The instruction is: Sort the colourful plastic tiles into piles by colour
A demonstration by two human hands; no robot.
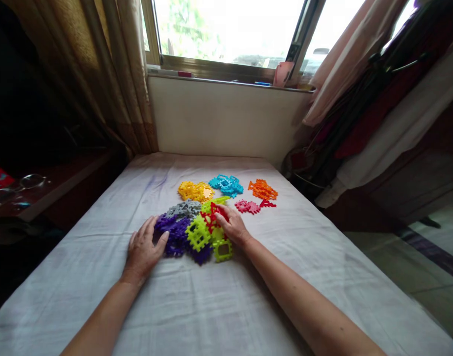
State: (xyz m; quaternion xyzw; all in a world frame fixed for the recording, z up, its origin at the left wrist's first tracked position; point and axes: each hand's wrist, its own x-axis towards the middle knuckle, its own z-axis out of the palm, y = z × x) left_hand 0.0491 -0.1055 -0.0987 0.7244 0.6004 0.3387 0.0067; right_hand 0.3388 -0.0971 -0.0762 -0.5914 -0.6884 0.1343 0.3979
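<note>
My left hand [143,252] rests at the left edge of a pile of purple interlocking plastic pieces [176,235], thumb and fingers apart. My right hand [232,226] is bent over red interlocking pieces [208,217], with its fingers closed on one of them; part of the red is hidden beneath the hand. Lime-green pieces [198,233] lie between the two hands, some with square openings. Just behind the purple pile sit grey pieces [185,208]. More purple shows under the green ones.
Further back on the white-sheeted bed [167,306] lie separate heaps of yellow [194,191], blue [226,185], orange [263,189] and pink pieces [247,206]. A red triangular piece [267,203] lies beside the pink. Clothes [374,123] hang at the right; a pink cup [283,74] stands on the windowsill.
</note>
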